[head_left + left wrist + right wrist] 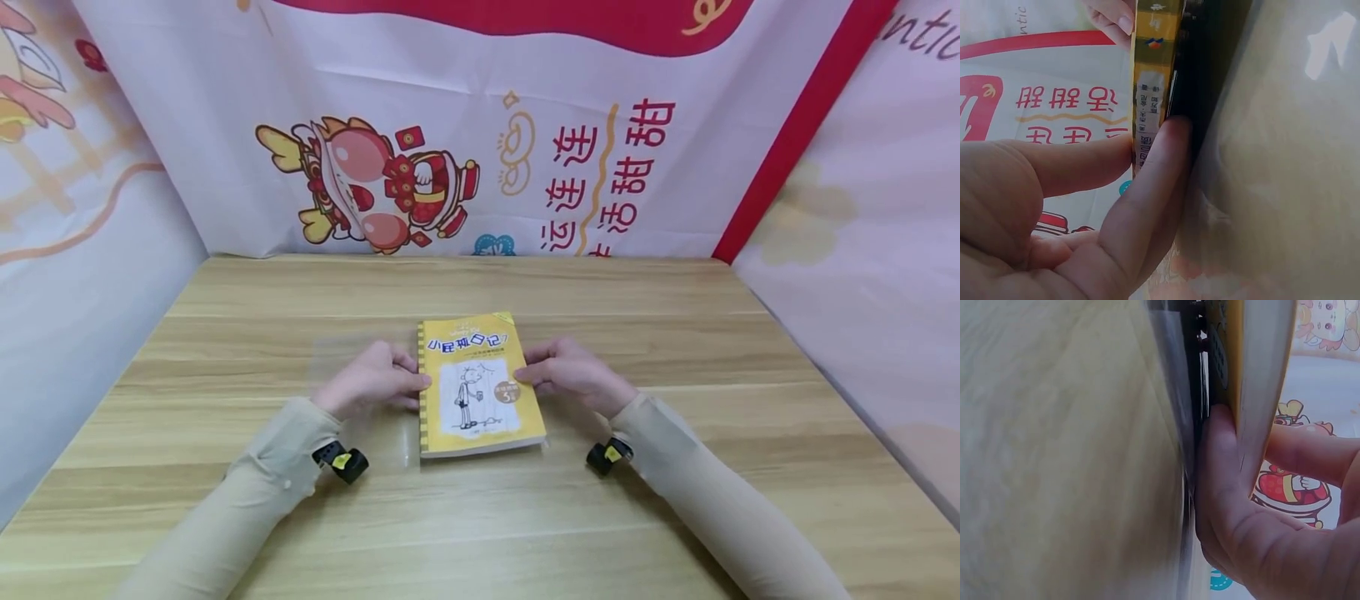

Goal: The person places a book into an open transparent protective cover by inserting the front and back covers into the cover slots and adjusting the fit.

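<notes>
Gripping the yellow book (480, 392) from both sides, the person's left hand (375, 375) and right hand (573, 375) hold it between them, front cover up, just over the middle of the wooden table (480, 533). The book's spine faces the left hand and its page edges face the right hand.

In the left wrist view, the left hand pinches the spine side: the thumb lies against the front-cover edge, while fingers reach beneath, on the back-cover side. The right hand mirrors this in its own wrist view, with the thumb on the front cover and fingers under the back cover. Both hands meet the book partway along its long sides, and the cover's drawn figure shows between them.

The book's title end points away from the person and its lower edge towards them, slightly skewed. Clear plastic film (390, 442) shows on the table beside the spine, below the left hand; under the book, the wrist views are too dark to make out details. Beige sleeves (262, 475) cover both forearms, with a black device (341, 461) at each wrist. Behind the table hangs a printed cloth (480, 92).
</notes>
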A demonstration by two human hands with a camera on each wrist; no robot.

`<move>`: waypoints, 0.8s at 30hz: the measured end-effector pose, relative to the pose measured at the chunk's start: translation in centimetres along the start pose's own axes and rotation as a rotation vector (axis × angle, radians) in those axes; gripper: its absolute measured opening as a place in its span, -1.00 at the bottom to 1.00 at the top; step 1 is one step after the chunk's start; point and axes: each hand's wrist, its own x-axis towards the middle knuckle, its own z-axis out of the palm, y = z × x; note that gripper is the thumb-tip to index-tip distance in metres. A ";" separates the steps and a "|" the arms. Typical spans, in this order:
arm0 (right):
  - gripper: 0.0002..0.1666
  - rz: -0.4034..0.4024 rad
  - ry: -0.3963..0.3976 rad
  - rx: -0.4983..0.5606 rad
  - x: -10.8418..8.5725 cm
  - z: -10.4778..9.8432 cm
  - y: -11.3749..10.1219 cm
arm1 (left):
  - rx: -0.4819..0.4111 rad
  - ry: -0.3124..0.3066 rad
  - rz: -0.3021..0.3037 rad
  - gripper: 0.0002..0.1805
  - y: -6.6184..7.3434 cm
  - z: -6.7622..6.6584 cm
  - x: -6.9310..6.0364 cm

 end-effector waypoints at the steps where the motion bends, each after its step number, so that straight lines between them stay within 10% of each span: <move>1: -0.55 -0.002 -0.004 -0.001 0.1 0.0 0.0 | 0.003 0.006 -0.002 -0.77 0.0 0.0 0.0; 24: -0.45 0.024 -0.079 0.028 0.2 -0.7 0.4 | 0.130 0.085 -0.013 -0.82 0.3 0.2 -0.1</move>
